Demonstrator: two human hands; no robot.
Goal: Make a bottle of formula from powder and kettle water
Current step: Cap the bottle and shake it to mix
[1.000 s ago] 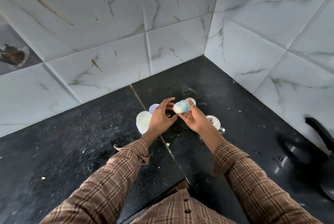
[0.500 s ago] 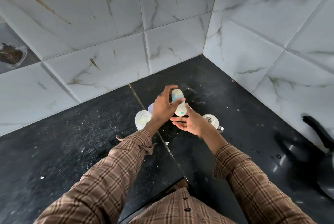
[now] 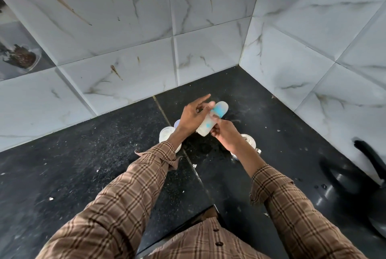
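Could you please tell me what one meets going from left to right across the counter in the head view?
White container → left hand → bottle → right hand → round metal object → black kettle. The small lilac-tinted piece behind the left hand is left out, since it overlaps.

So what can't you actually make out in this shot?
Head view only:
- Bottle: blurred; fill level and cap unreadable, left hand and right hand cover part.
- White container: left wrist hides most.
- Metal object: behind right forearm.
- Black kettle: cut off by the right edge.
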